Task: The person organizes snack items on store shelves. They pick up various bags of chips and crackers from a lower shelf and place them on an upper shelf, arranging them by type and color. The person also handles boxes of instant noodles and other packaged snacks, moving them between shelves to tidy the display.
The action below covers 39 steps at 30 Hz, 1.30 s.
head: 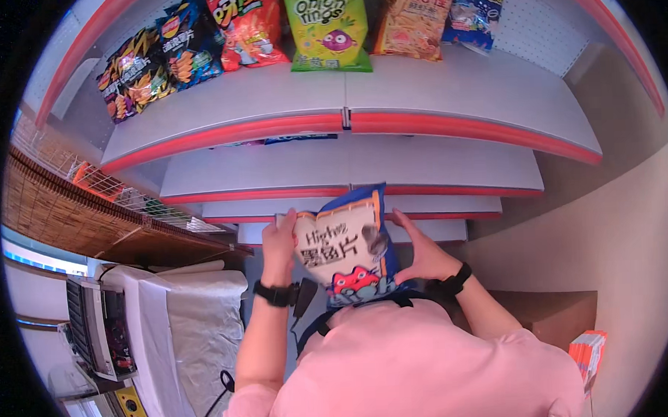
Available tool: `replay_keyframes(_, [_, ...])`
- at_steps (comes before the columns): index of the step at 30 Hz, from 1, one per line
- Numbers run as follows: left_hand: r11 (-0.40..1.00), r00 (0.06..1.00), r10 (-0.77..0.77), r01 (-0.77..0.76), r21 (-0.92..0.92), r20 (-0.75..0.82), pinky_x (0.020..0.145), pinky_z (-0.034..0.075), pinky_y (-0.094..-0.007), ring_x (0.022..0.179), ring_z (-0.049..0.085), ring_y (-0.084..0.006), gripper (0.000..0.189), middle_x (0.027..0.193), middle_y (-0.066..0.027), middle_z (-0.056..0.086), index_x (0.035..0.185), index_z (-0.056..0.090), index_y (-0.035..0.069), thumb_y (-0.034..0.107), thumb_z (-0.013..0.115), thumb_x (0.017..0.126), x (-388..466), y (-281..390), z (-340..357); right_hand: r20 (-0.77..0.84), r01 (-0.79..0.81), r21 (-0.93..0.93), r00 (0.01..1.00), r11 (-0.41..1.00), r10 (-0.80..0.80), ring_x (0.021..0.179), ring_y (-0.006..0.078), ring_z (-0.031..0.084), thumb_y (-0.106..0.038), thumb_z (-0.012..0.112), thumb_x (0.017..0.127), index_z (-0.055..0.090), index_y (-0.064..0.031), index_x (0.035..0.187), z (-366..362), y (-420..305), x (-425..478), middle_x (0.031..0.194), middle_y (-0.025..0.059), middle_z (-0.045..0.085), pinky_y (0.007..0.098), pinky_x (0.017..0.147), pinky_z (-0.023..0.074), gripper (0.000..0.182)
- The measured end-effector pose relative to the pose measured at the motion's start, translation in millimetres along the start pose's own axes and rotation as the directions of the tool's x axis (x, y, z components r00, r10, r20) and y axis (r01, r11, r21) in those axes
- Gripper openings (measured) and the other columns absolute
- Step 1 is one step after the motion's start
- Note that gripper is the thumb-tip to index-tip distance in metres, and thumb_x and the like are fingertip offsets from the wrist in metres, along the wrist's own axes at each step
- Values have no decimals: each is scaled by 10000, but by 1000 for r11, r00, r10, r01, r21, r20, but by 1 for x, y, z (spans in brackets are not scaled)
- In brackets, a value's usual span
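A blue and cream snack bag [343, 247] with a red cartoon figure is tilted in front of my body. My left hand [280, 246] grips its left edge, thumb on the front. At the bag's right side, my right hand [424, 252] is spread, with its thumb by the lower right edge; whether the fingers touch the bag is hard to tell. On the top shelf [363, 89] stand a green onion rings bag [329, 32], a red snack bag [250, 32], an orange-tan snack bag [413, 24], dark potato chip bags [182, 45] and a blue bag [476, 16].
Lower shelves [448, 163] with red front strips lie below the top one, the second holding partly hidden packs. A woven blind [91, 211] and a cloth-covered surface [205, 307] are at left. A brown box [558, 316] stands by the right wall.
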<state>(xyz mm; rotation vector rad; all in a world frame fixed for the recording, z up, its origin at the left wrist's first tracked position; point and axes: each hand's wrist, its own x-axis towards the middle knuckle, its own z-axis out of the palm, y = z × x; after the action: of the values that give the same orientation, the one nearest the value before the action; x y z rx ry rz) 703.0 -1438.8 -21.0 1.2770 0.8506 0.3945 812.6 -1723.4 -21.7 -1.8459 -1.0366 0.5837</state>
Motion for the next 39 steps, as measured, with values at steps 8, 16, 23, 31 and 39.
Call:
replay_keyframes(8, [985,965,-163,147,92,203,417,365,-277,483,503,-119,228,615,-21,554,752,593,45,247,631,850,50,-31,111,-134,-185,595,936,782,324,1219,213,415,-130,850,598,76,5,1421,-7,35,-8,1315,140,421,326,1024,336,1138])
replay_keyframes(16, [956,688,-247,289,55,682,820,462,-312,984,576,-181,524,1073,-105,607,1149,523,24,462,579,867,27,16,196,-211,-87,834,863,545,460,1111,199,514,-26,756,685,343,-23,1314,-58,75,-20,1211,89,524,332,946,421,752])
replay_keyframes(23, [981,634,-72,-94,168,770,984,382,-338,1150,494,-221,857,1244,-172,502,1343,282,-50,373,733,750,8,15,240,-276,119,931,848,346,452,986,209,576,-91,621,836,397,-62,1291,-127,180,-18,1091,88,571,364,833,495,508])
replay_keyframes(31, [898,642,240,-432,85,728,952,410,-322,1111,530,-223,823,1203,-164,549,1285,399,-34,304,810,658,30,-19,272,-224,-58,804,892,592,392,1106,223,523,-84,697,776,289,-12,1356,-171,160,3,1242,118,499,349,933,440,713])
replay_keyframes(39, [711,632,550,-697,90,546,831,459,-365,985,591,-288,341,1049,-172,628,1060,596,6,254,632,829,44,2,332,-487,105,726,775,679,402,969,220,582,-118,690,788,512,-19,1133,-218,191,29,1075,94,584,351,838,472,400])
